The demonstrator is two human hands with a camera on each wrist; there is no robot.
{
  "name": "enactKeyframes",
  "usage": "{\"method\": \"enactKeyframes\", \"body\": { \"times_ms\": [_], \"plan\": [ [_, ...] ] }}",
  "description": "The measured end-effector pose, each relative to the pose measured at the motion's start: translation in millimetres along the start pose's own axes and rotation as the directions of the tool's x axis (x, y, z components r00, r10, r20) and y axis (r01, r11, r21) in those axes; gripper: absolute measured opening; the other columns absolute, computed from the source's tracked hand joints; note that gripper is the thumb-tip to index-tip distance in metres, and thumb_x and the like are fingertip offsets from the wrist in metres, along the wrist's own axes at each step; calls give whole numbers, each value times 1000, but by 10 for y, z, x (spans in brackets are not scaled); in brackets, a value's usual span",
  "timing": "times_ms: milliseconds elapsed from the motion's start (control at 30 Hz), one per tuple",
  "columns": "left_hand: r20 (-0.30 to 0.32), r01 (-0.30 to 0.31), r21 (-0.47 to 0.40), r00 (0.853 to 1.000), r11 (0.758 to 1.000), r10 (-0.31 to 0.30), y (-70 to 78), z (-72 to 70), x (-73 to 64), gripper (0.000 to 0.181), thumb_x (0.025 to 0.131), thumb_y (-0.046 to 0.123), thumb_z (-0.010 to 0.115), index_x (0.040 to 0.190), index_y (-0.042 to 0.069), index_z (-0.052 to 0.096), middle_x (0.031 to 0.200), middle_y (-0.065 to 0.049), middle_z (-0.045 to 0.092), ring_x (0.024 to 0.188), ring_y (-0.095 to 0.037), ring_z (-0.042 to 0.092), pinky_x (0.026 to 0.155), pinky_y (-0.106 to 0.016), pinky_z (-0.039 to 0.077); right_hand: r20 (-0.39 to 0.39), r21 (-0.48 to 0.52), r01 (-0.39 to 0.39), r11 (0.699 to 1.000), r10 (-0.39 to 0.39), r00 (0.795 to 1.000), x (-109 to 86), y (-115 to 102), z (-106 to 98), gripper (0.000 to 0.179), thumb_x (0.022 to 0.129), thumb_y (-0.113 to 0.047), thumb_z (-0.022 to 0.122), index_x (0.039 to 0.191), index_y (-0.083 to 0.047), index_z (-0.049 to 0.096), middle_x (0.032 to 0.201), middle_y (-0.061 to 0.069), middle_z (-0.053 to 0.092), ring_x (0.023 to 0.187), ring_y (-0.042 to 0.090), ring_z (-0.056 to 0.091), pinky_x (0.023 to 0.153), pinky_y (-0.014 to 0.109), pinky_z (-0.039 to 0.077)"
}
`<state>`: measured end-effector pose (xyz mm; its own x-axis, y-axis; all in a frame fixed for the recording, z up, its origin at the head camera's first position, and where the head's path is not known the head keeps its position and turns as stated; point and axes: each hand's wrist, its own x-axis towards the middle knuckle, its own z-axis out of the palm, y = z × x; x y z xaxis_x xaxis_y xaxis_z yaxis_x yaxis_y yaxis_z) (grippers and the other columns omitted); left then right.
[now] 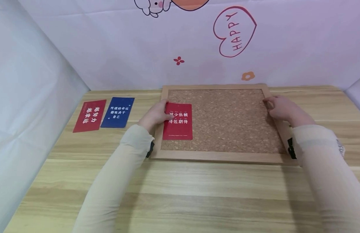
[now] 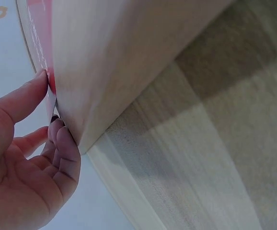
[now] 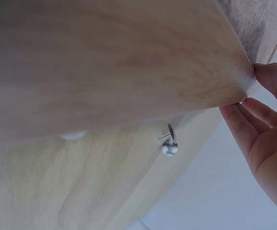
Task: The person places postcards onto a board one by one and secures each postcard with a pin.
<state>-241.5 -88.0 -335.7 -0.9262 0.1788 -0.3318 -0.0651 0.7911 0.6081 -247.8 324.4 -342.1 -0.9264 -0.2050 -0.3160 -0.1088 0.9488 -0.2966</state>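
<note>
Corkboard (image 1: 235,119) with a pale wooden frame (image 1: 223,157) sits at the far side of the table (image 1: 197,191) in the head view, a red card (image 1: 180,130) on its left part. The left hand (image 1: 157,114) grasps the frame's left side, thumb over that card; the right hand (image 1: 284,110) grasps the right side. Left of the board, a blue card (image 1: 118,112) lies just beside a second red card (image 1: 90,116). From the left wrist, the thumb touches the card and curled fingers meet the frame's edge. From the right wrist, the grip pinches the frame between thumb and fingers, near a silvery pin (image 3: 169,147).
</note>
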Motion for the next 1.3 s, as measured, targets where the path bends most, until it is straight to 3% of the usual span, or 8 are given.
{"method": "enactKeyframes", "body": {
  "times_ms": [667,967,1300],
  "plan": [
    [57,65,48,996,997,-67,95,-39,92,71,93,18,61,150,8,20,148,-18,38,139,-31,37,115,-47,31,-4,-8,-19,1000,19,1000,-1,1,-4,58,86,-2,37,141,13,28,141,45,19,128,61,21,101,71,28],
    [47,47,11,998,999,-48,66,-31,67,68,93,16,62,148,8,23,146,-18,40,136,-32,38,116,-46,30,-5,8,-35,999,35,999,-1,-13,11,59,85,-1,37,141,12,28,141,45,18,128,61,21,101,71,27],
    [63,57,53,996,997,-60,98,-31,46,68,94,17,61,149,7,23,146,-18,39,136,-31,38,115,-46,31,-8,13,-38,999,38,999,5,-24,7,58,86,-3,37,141,12,28,142,44,18,128,60,21,100,71,28]
  ]
}}
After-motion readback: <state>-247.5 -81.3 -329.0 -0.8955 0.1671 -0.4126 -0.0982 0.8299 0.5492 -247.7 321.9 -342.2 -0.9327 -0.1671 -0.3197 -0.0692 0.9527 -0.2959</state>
